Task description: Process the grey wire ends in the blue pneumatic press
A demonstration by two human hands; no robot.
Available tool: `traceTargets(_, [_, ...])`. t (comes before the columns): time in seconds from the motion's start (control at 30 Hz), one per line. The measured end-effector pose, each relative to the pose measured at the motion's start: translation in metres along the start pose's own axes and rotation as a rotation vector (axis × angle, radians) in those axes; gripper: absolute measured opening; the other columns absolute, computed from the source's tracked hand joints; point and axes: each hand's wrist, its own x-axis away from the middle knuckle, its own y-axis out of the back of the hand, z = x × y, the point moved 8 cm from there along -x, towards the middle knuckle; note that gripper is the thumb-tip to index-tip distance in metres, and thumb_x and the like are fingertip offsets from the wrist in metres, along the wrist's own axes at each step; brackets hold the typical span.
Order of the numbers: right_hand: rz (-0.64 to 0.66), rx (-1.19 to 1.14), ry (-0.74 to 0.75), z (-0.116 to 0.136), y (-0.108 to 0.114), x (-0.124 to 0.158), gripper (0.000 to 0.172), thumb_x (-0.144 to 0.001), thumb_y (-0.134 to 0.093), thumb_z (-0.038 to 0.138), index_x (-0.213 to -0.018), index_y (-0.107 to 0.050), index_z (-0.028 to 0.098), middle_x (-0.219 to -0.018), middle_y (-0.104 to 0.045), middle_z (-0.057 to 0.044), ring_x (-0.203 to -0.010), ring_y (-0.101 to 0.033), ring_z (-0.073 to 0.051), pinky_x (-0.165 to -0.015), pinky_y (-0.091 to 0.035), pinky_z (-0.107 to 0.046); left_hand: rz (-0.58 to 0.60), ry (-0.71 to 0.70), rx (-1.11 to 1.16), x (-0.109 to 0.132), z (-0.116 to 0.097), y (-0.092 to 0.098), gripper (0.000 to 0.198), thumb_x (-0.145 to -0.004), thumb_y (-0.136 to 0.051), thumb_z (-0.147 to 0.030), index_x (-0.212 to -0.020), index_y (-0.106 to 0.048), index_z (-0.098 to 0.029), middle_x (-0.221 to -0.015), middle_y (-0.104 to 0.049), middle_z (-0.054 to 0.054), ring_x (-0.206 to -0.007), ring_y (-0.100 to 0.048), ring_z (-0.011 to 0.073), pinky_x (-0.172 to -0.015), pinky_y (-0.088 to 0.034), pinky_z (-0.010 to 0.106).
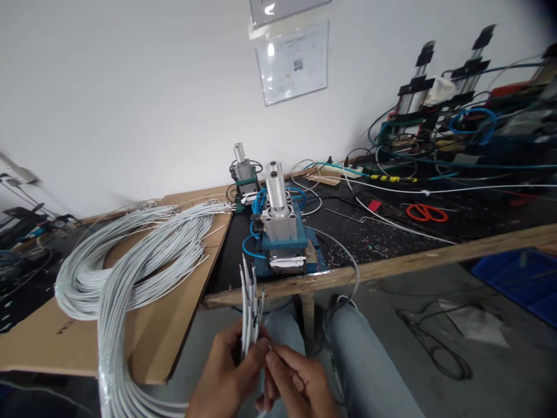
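Here the left hand [224, 377] is gripping a few wires [250, 307] upright over the lap while the right hand [296, 380] is pinching 1; loose ends could be slipping uneven.

Open air above the lap up to the desk [391, 264] edge; blue press [282, 232] blocking straight ahead; white cable coil [130, 261] crowding the left; bare black desk near scissors [426, 213], rightward.
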Motion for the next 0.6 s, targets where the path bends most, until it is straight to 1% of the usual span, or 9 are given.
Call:
traceTargets(0.17, [-0.017, 0.001, 0.007, -0.006, 0.002, 0.0, 0.061, -0.085, -0.063, 0.077, -0.073, -0.069, 0.018, -0.055, -0.051, 0.004, -0.048, -0.057, -0.012, -0.055, -0.056, -0.024, 0.033, 0.047, -0.082, -0.006, 0.006, -0.003, 0.048, -0.071, -0.084, -0.061, -0.066, -0.061, -0.019, -0.039, -0.057, -0.004, -0.033, -0.044, 0.0094, -0.037, -0.034, 0.021])
traceTargets(0.27, [-0.124, 0.131, 0.119, -0.002, 0.024, 0.003, 0.053, -0.095, -0.057, 0.067, -0.086, -0.075, 0.019, -0.063, -0.065, -0.002, -0.06, -0.07, -0.018, -0.062, -0.06, -0.025, 0.019, -0.005, -0.139, -0.011, 0.002, 0.0, 0.045, -0.072, -0.085, -0.055, -0.067, -0.06, -0.018, -0.042, -0.053, -0.005, -0.037, -0.039, 0.0075, -0.04, -0.029, 0.02])
traceTargets(0.33, [-0.198, 0.308, 0.32, 0.017, 0.042, 0.008, 0.033, -0.103, -0.055, 0.049, -0.105, -0.074, 0.022, -0.078, -0.075, -0.005, -0.075, -0.077, -0.02, -0.07, -0.063, -0.025, -0.043, -0.041, -0.177, -0.015, -0.002, 0.006, 0.046, -0.071, -0.086, -0.056, -0.07, -0.061, -0.017, -0.043, -0.044, -0.009, -0.039, -0.031, 0.0058, -0.04, -0.021, 0.019])
traceTargets(0.37, [-0.191, 0.424, 0.454, 0.031, 0.045, 0.011, 0.023, -0.104, -0.056, 0.037, -0.114, -0.072, 0.025, -0.087, -0.077, -0.006, -0.082, -0.078, -0.019, -0.073, -0.063, -0.024, -0.072, -0.05, -0.182, -0.017, -0.005, 0.009, 0.048, -0.07, -0.086, -0.058, -0.072, -0.061, -0.017, -0.045, -0.04, -0.011, -0.04, -0.027, 0.0054, -0.04, -0.018, 0.02])
traceTargets(0.4, [-0.133, 0.559, 0.605, 0.045, 0.042, 0.015, 0.02, -0.104, -0.057, 0.027, -0.119, -0.07, 0.027, -0.093, -0.078, -0.006, -0.085, -0.078, -0.018, -0.076, -0.063, -0.024, -0.089, -0.057, -0.183, -0.02, -0.007, 0.01, 0.049, -0.07, -0.085, -0.06, -0.073, -0.061, -0.017, -0.046, -0.036, -0.012, -0.041, -0.024, 0.0052, -0.04, -0.016, 0.02])
traceTargets(0.43, [-0.054, 0.705, 0.757, 0.057, 0.035, 0.02, 0.024, -0.102, -0.058, 0.018, -0.121, -0.068, 0.028, -0.098, -0.078, -0.006, -0.088, -0.079, -0.018, -0.079, -0.063, -0.024, -0.084, -0.067, -0.185, -0.024, -0.01, 0.008, 0.05, -0.07, -0.084, -0.062, -0.074, -0.061, -0.017, -0.047, -0.034, -0.013, -0.042, -0.022, 0.0053, -0.04, -0.016, 0.02])
traceTargets(0.5, [0.051, 0.96, 0.965, 0.072, 0.022, 0.026, 0.031, -0.099, -0.058, 0.009, -0.123, -0.068, 0.026, -0.102, -0.079, -0.007, -0.089, -0.079, -0.017, -0.082, -0.063, -0.023, -0.052, -0.096, -0.207, -0.03, -0.016, 0.003, 0.053, -0.07, -0.083, -0.064, -0.072, -0.06, -0.017, -0.049, -0.034, -0.012, -0.043, -0.023, 0.0059, -0.04, -0.017, 0.02])
traceTargets(0.53, [0.057, 1.046, 1.023, 0.078, 0.019, 0.026, 0.031, -0.098, -0.058, 0.007, -0.122, -0.068, 0.024, -0.102, -0.079, -0.008, -0.089, -0.08, -0.017, -0.082, -0.063, -0.023, -0.05, -0.11, -0.234, -0.033, -0.019, 0.002, 0.053, -0.069, -0.083, -0.065, -0.071, -0.062, -0.016, -0.05, -0.036, -0.011, -0.044, -0.024, 0.0063, -0.04, -0.018, 0.02])
traceTargets(0.6, [-0.004, 1.114, 1.093, 0.088, 0.017, 0.021, 0.026, -0.101, -0.054, 0.008, -0.118, -0.068, 0.021, -0.098, -0.08, -0.007, -0.084, -0.08, -0.016, -0.08, -0.064, -0.022, -0.102, -0.142, -0.281, -0.035, -0.028, 0.003, 0.056, -0.069, -0.082, -0.067, -0.077, -0.068, -0.012, -0.053, -0.039, -0.009, -0.046, -0.027, 0.0076, -0.041, -0.02, 0.02])
